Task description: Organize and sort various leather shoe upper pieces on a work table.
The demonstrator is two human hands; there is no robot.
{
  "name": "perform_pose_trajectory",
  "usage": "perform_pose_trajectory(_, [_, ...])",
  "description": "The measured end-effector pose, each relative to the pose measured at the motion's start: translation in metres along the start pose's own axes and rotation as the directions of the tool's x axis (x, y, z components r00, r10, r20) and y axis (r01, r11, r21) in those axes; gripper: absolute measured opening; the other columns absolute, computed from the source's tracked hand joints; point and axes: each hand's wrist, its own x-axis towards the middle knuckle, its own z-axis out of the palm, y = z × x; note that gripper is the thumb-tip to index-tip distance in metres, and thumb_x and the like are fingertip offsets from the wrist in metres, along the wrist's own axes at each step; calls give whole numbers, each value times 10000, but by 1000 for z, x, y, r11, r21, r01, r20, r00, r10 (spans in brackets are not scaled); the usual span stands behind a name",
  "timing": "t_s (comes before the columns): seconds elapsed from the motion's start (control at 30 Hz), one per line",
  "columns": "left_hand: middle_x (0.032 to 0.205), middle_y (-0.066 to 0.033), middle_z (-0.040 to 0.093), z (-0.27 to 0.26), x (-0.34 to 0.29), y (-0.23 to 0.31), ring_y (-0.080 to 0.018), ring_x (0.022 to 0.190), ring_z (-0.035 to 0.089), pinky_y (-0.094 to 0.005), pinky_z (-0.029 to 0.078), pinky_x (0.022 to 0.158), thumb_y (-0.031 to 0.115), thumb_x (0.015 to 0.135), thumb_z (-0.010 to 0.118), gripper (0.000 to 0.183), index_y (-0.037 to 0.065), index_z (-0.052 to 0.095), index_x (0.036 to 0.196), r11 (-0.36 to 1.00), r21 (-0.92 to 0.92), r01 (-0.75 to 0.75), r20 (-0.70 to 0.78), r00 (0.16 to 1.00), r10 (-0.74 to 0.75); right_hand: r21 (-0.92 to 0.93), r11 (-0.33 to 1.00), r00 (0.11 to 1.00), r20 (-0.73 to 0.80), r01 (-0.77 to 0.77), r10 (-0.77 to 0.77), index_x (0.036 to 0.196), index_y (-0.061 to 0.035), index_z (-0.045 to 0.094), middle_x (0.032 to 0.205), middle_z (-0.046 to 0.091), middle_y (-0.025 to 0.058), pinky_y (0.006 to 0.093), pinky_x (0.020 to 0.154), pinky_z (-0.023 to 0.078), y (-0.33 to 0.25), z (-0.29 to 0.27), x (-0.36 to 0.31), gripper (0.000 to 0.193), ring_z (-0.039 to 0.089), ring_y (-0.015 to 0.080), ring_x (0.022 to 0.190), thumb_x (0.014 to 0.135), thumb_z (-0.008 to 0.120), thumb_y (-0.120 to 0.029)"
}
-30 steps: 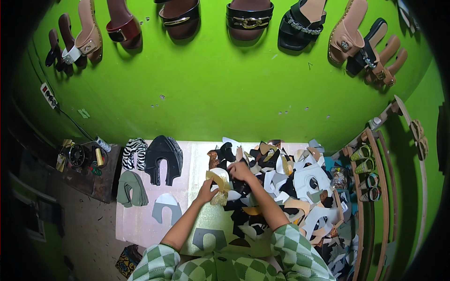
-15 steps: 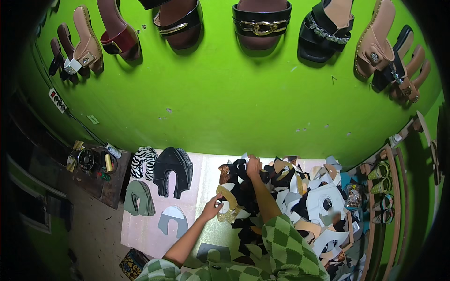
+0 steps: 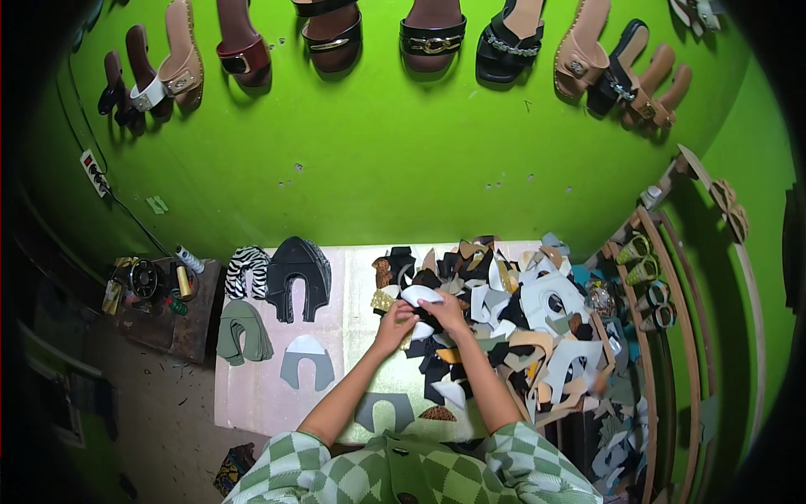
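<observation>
My left hand (image 3: 395,323) and my right hand (image 3: 447,312) meet over a heap of cut shoe-upper pieces (image 3: 504,328) on a pale work mat (image 3: 260,395). Both hands pinch a white curved piece (image 3: 421,294) at the heap's left edge. The heap mixes black, white, tan and gold shapes. Further left on the mat lie sorted stacks: zebra-striped pieces (image 3: 246,270), black pieces (image 3: 298,277), olive green pieces (image 3: 242,330) and a grey-and-white piece (image 3: 306,361). A grey piece (image 3: 384,412) rests on the mat close to my body.
Finished sandals (image 3: 432,34) hang in a row on the green wall. A small dark tray (image 3: 155,290) with thread spools and tools sits at the left of the mat. Wooden racks (image 3: 663,294) with wedge heels stand at the right.
My head has tilted, so the view shifted. My left hand let go of the tan-gold piece it held and joined my right hand on a white piece at the heap's edge.
</observation>
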Motion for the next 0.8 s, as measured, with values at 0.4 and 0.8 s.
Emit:
perform_pose_trajectory(0.4, [794, -53, 643, -48, -128, -16, -76, 689, 602, -177, 459, 573, 82, 833, 634, 248, 4, 555, 1055, 953, -117, 279, 6, 960, -280, -38, 973, 974, -15, -226, 225, 895, -51, 676, 658, 598, -35, 173, 468, 309, 48, 73, -150, 190, 452, 20, 537, 827, 657, -228])
perform_pose_trajectory(0.8, [774, -96, 678, -83, -163, -72, -148, 664, 644, -268, 495, 605, 157, 739, 708, 219, 10, 648, 890, 871, 380, 312, -91, 949, -301, -519, 852, 997, -41, -74, 61, 815, -5, 686, 670, 653, 59, 258, 575, 472, 131, 69, -159, 218, 590, 108, 593, 697, 745, -178])
